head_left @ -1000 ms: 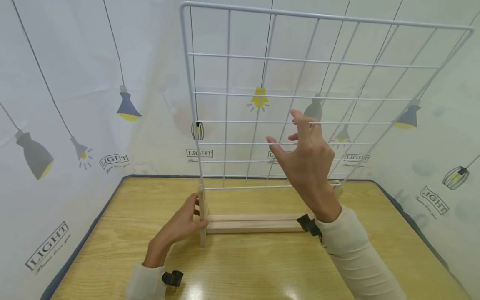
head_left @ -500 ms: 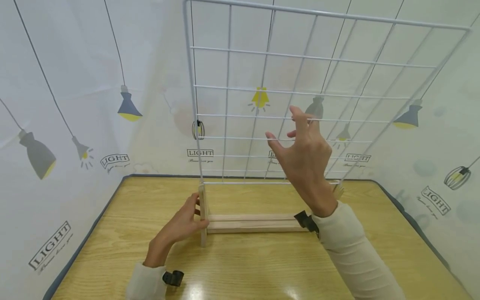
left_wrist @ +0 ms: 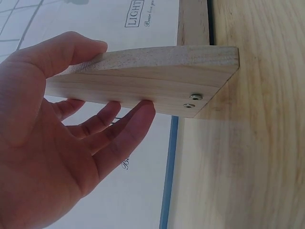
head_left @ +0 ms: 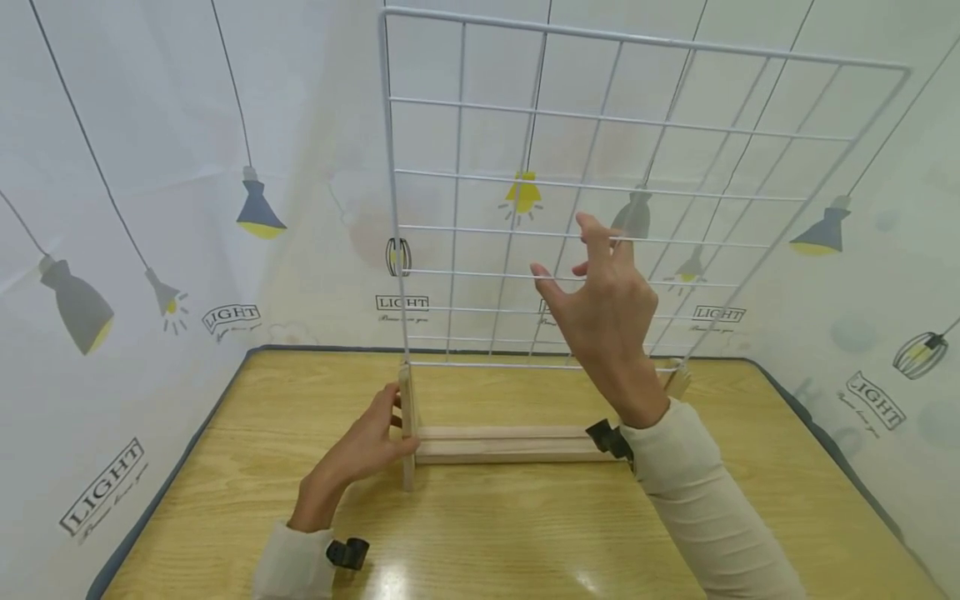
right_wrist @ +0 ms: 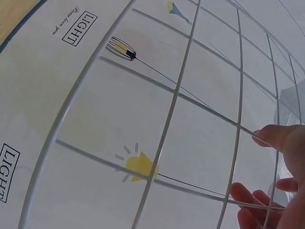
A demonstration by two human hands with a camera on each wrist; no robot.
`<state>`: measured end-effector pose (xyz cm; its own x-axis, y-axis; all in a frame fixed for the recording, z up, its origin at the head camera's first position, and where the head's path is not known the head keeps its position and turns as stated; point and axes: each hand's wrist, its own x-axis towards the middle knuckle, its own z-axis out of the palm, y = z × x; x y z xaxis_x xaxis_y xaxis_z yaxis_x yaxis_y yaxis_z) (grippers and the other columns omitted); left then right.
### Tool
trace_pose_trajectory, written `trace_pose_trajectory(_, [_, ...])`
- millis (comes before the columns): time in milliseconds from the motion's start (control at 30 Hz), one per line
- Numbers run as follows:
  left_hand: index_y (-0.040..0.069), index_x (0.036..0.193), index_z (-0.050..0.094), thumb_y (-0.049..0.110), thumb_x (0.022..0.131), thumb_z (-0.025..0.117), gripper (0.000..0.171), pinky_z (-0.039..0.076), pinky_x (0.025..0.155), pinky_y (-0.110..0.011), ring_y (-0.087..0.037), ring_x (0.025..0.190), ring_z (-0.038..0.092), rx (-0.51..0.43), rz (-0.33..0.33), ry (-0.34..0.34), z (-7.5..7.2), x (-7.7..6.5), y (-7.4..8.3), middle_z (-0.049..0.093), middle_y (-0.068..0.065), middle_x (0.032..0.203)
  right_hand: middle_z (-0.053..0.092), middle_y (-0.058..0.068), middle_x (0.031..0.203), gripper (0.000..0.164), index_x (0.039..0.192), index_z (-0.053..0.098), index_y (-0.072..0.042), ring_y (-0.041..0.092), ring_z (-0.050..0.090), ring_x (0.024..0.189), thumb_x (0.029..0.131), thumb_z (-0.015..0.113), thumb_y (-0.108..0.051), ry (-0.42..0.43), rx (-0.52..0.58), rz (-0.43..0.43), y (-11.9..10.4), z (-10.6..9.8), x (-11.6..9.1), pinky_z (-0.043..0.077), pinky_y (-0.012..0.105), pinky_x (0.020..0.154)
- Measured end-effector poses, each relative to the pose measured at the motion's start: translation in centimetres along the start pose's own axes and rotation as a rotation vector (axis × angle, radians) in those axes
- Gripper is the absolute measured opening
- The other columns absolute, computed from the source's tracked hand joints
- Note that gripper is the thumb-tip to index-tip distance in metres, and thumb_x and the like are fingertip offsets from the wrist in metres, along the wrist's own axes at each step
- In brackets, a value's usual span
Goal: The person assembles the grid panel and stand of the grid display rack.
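Left wrist: board (left_wrist: 147,81) between fingers (left_wrist: 136,126)

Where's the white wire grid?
In the head view, the grid is at the top, slightly right of centre, above the wooden bars and in front of the lamp-patterned wall.

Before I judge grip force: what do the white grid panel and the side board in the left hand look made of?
White grid panel: probably metal wire with smooth white coating, judging by thin, straight rods with a soft sheen; plastic not ruled out.
Side board: pale wood, seemingly unvarnished, given visible grain and matt face; two shiny fasteners look metal.
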<state>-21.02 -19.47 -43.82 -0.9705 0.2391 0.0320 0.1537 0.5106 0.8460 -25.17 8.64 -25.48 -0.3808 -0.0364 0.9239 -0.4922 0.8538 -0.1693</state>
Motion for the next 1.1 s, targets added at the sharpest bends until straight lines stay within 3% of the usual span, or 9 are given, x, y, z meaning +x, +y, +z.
trace_pose_trajectory(1100, [0.006, 0.151, 0.024, 0.007, 0.089, 0.069, 0.076, 0.057, 0.078, -0.040, -0.035, 0.117, 0.054, -0.027, -0.004, -0.006, 0.1, 0.1, -0.3, 0.044, -0.017, 0.130, 0.064, 0.020, 0.105, 0.069, 0.136, 0.054, -0.009, 0.026, 0.068, 0.069, 0.081, 0.082, -0.039, -0.108, -0.016, 0.039, 0.4, 1.1, -0.9, 0.038, 0.035, 0.042])
